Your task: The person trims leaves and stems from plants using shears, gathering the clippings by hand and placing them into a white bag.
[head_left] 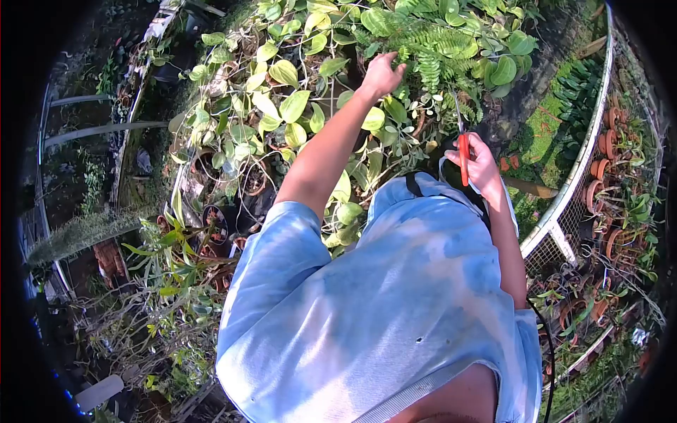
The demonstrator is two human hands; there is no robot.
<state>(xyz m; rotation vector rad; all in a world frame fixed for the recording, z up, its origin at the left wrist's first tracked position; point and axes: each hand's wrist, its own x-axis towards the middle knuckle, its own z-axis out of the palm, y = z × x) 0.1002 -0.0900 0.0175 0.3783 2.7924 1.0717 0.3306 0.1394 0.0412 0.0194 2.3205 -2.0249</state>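
Observation:
My left hand (384,76) reaches forward over the hanging greenery at the edge of a fern (441,49). Its thumb and forefinger look apart; the other fingers are partly hidden, and I see nothing held in them. Nearer to my body, on the right, my right hand (481,163) is closed around red-handled pruning snips (463,158). Their thin metal blades point away from me, towards the foliage under the fern. Broad yellow-green leaves (294,106) of a trailing plant spread left of my left arm. Small-leaved stems (405,134) grow between my two hands.
A curved white rail with wire mesh (564,201) runs along my right. Beyond it stand several clay pots (601,169) with plants. A dark pot (215,218) and tangled stems (134,317) lie to my left. A black cable (546,338) hangs by my right side.

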